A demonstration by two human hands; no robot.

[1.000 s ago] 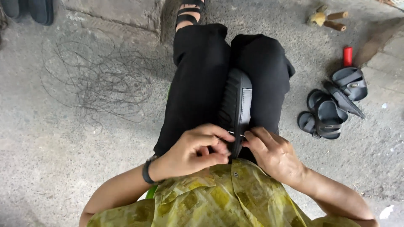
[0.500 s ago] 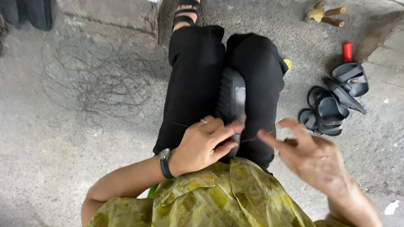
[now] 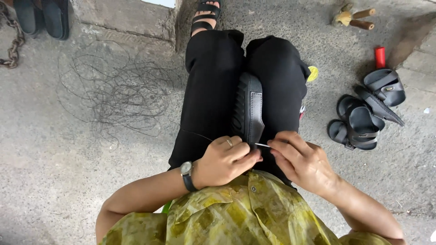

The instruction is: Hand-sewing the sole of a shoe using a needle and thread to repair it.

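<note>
- A black shoe sole (image 3: 249, 109) is seen lying lengthwise in the lap, clamped between the two black-trousered legs (image 3: 209, 90); its near end is reached by both hands.
- The left hand (image 3: 225, 161) is closed on the near end of the sole, thumb and fingers pinched at its edge; a ring and a wristwatch (image 3: 186, 174) are worn on this arm.
- The right hand (image 3: 302, 161) is pinched shut on a thin metal needle (image 3: 262, 145), which spans the small gap between the hands and meets the sole.
- A fine thread, barely resolved, appears to run leftward from the left hand.
- Left of the left hand, a tangle of dark thread (image 3: 118, 97) is spread on the concrete.
- Right of the right hand, a pile of black sandals (image 3: 368, 111) is noted, well apart, with a red cylinder (image 3: 379, 57) beyond it.
</note>
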